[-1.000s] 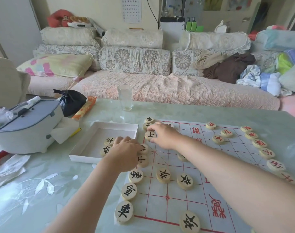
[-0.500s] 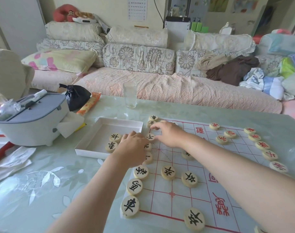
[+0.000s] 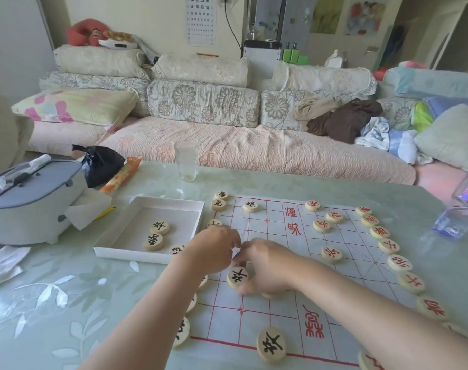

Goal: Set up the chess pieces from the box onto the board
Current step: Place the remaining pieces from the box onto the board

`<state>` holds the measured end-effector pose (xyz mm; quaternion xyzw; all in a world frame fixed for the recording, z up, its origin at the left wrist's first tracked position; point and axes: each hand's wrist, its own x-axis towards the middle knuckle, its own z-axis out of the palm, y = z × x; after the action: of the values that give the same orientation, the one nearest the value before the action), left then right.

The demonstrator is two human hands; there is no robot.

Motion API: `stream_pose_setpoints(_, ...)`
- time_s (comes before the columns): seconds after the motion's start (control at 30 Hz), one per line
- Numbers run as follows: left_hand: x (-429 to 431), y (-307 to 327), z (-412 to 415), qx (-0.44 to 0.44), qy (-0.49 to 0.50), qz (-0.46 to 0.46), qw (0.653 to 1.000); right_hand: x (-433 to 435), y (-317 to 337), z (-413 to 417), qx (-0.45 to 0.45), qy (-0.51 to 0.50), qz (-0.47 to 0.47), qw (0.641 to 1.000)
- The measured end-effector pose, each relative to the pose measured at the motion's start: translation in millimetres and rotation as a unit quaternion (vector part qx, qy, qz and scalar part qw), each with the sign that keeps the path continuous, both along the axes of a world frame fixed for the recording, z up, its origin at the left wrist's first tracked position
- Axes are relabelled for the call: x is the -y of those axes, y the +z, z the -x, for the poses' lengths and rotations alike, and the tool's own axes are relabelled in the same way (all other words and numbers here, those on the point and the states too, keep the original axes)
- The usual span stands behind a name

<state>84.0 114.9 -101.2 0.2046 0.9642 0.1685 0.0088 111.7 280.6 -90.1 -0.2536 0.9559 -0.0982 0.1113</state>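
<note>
black piece [image 3: 237, 276] pinched in right hand [image 3: 267, 265] to seat it on its point, left hand [image 3: 214, 249] curled alongside, grip unclear, 3 pcs left in box [image 3: 115, 252].

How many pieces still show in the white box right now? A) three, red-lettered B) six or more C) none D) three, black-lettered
D: the white box shows three black-lettered pieces, two in its middle and one at the near edge, partly hidden by the left hand.
</note>
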Motion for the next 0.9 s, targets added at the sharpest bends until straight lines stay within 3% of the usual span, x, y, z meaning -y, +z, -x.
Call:
stream_pose_setpoints(0.17, -5, -3, 9, -0.023, 0.041, -0.044, 0.998, -10, 9, 14, -0.012, -0.011, 0.056, 0.998)
stream_pose_setpoints(0.33, -25, -6, 15, -0.011, 0.033, -0.062, 0.998, -59, 22, 60, -0.066, -0.130, 0.144, 0.979)
stream_pose_setpoints(0.47, -45, -11, 19, 0.014, -0.012, -0.063, 0.998, -85, 14, 90, -0.065, -0.208, 0.140, 0.966)
stream_pose_setpoints(0.9, -60, -20, 30, 0.012, -0.029, -0.083, 0.996, -70, -27, 127, -0.072, -0.187, 0.148, 0.968)
